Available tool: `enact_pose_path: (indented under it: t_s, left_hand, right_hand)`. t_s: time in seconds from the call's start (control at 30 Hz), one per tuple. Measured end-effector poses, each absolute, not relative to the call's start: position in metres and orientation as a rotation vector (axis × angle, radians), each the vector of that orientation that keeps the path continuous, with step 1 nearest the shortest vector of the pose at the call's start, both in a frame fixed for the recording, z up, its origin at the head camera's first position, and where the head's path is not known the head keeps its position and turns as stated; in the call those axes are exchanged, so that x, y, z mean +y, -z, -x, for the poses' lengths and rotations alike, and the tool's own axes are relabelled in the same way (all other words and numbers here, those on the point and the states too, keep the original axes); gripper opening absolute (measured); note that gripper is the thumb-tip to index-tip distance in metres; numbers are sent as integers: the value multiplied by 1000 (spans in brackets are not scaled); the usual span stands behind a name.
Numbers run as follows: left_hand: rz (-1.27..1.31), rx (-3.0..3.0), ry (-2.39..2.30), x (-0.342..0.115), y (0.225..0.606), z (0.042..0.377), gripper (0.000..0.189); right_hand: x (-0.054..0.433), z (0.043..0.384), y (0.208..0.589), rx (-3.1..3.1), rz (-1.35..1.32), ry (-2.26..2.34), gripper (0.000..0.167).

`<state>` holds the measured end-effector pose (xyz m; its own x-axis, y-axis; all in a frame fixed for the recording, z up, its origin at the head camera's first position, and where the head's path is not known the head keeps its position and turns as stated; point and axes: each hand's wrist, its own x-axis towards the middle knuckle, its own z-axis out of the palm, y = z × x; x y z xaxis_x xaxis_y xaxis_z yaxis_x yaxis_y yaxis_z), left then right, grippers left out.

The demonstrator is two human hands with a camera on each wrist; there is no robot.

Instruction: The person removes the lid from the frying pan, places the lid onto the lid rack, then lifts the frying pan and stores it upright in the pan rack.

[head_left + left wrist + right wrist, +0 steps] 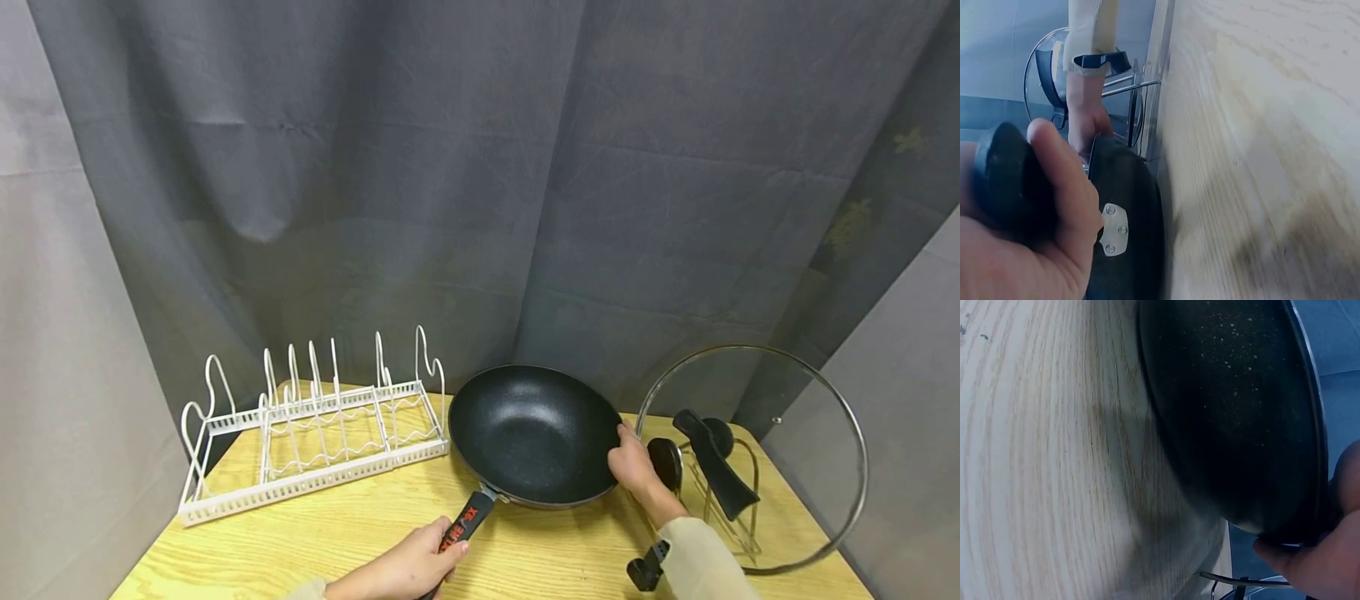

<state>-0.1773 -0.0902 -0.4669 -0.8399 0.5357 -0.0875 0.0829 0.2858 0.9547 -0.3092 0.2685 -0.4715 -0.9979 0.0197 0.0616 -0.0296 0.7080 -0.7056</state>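
Gripping of the handle (468, 517), at seven o'clock on the black pan (532, 433), is done by the left hand (415, 560); its edge at three is pinched by the right hand (634, 464). A stiff, slick, fairly heavy body is likely, best held there. It is flanked by a white rack (300, 484) at nine and a glass lid (718, 471) at three; contact with the wooden table (562, 558) cannot be confirmed. Twelve is closed by a grey curtain (375, 208).

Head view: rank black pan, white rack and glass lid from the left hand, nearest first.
1. Black pan, its handle gripped by the left hand.
2. White rack, ahead and to the left.
3. Glass lid, over on the right.
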Motion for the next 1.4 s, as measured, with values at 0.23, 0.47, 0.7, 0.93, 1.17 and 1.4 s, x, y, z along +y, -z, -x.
enact_pose_path:
  t_s: [0.23, 0.47, 0.7, 0.93, 1.17, 1.4]
  left_hand:
    - [-606, 2279, -1579, -81, 470, 173, 19]
    - [-597, 2287, -1570, -75, 472, 170, 16]
    - [-539, 2215, -1593, -68, 475, 168, 13]
    - [-561, 2227, -1606, -62, 477, 165, 14]
    - [-532, 2215, -1604, -58, 479, 165, 19]
    - [-571, 2170, -1647, -57, 479, 164, 17]
  right_hand:
    - [269, 316, 471, -2849, -25, -1180, 61]
    - [268, 321, 474, -2829, -36, -1171, 62]
    - [267, 327, 479, -2817, -33, -1123, 61]
    - [268, 330, 480, -2818, -13, -1122, 61]
    - [268, 334, 481, -2786, -6, -1121, 60]
    - [268, 337, 482, -2784, -13, -1098, 60]
